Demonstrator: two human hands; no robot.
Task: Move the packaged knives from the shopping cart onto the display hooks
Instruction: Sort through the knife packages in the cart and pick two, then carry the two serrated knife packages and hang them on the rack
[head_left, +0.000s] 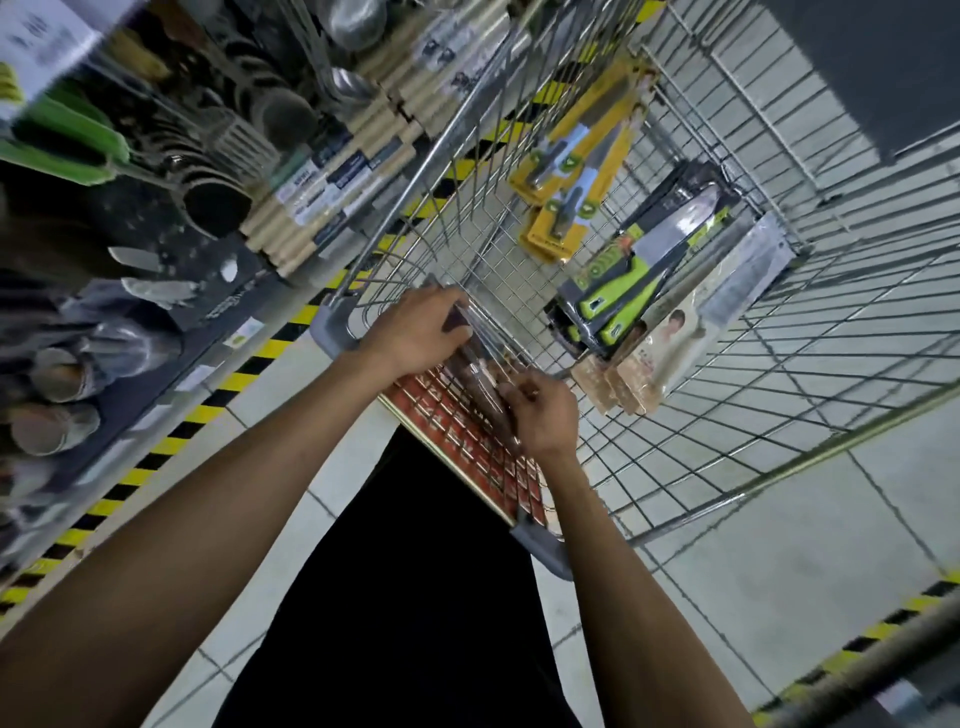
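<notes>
The display shelf (223, 306) sits well left of our fingers (447, 306). Our left hand (415, 332) grips the top of a clear knife pack (480, 382) and our right hand (543, 421) pinches its lower end, over the shopping cart (330, 330) rim. We judge the slick plastic could slip or snag the wire; green-handled packs (639, 280) wait right of the fingers

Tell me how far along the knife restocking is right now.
Done: unclear; the display shelf at left is blurred, with only a couple of blades showing. In hand: the left hand and right hand both grip one clear knife pack at the shopping cart's near end. Left: the yellow-carded knives, green-handled knives and beige packs lie in the cart, none hung.
</notes>
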